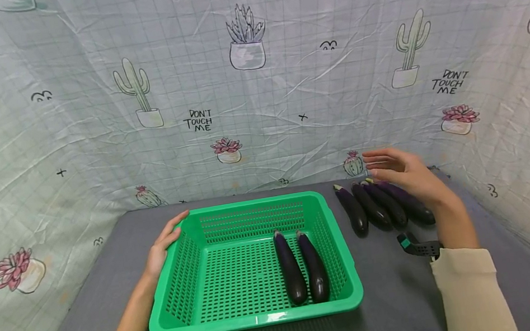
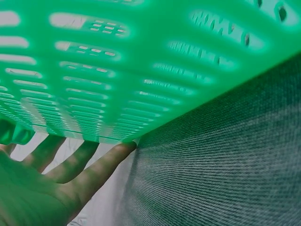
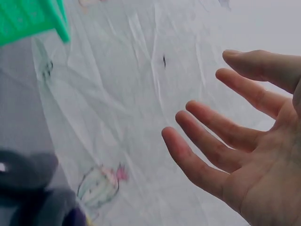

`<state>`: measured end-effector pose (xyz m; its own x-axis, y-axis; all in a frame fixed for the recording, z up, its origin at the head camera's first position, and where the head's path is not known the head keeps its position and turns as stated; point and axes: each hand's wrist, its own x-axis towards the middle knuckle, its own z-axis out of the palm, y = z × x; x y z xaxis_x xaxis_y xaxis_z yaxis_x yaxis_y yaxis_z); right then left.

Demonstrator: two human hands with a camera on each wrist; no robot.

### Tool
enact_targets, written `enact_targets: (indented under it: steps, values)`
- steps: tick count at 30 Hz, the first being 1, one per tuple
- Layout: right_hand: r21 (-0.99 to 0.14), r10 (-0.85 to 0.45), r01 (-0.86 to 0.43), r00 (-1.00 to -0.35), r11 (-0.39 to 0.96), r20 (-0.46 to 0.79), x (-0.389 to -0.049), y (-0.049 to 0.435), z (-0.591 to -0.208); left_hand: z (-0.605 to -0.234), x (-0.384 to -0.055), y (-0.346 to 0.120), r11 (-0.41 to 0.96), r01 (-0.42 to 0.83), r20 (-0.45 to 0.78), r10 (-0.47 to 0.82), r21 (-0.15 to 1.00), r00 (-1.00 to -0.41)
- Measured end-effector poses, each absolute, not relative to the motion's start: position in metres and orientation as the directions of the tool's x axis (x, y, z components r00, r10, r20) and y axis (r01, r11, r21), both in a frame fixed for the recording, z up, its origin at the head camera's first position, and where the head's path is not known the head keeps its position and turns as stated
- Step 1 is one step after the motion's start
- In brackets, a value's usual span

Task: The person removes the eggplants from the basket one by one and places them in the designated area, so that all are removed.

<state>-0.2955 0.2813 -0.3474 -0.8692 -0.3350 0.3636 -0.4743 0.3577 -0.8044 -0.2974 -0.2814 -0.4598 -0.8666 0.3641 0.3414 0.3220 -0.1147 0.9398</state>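
Two dark purple eggplants lie side by side in the right part of a green perforated basket (image 1: 258, 320), the left eggplant (image 1: 289, 268) and the right eggplant (image 1: 315, 267). Against the basket's left side rests my left hand (image 1: 158, 255). The left wrist view shows its fingers (image 2: 101, 172) extended along the outer wall. My right hand (image 1: 411, 176) hovers over the far ends of several eggplants (image 1: 353, 211) on the table to the right of the basket. Its fingers (image 3: 202, 165) are spread and loosely bent, with nothing in them.
The basket stands on a grey table (image 1: 391, 306). A pale plastic sheet (image 1: 285, 89) with printed cacti and potted plants hangs behind the table and along both sides. Straps are on both wrists, and a black strap (image 1: 421, 248) shows below the right hand.
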Motion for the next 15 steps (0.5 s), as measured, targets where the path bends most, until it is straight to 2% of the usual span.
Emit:
enact_targets:
  steps: [9,15]
  values:
    - [-0.781,-0.408,-0.546,-0.815,0.302,0.411,-0.291,0.248,-0.341,-0.459,-0.298,-0.28,-0.017,0.354,0.34,0.327,0.935,-0.882]
    - [-0.779,-0.438,-0.57,-0.789,0.259,0.431,-0.286,0.228,-0.338,-0.46,-0.297,-0.281,-0.112,0.324,0.342,0.358,0.939,-0.869]
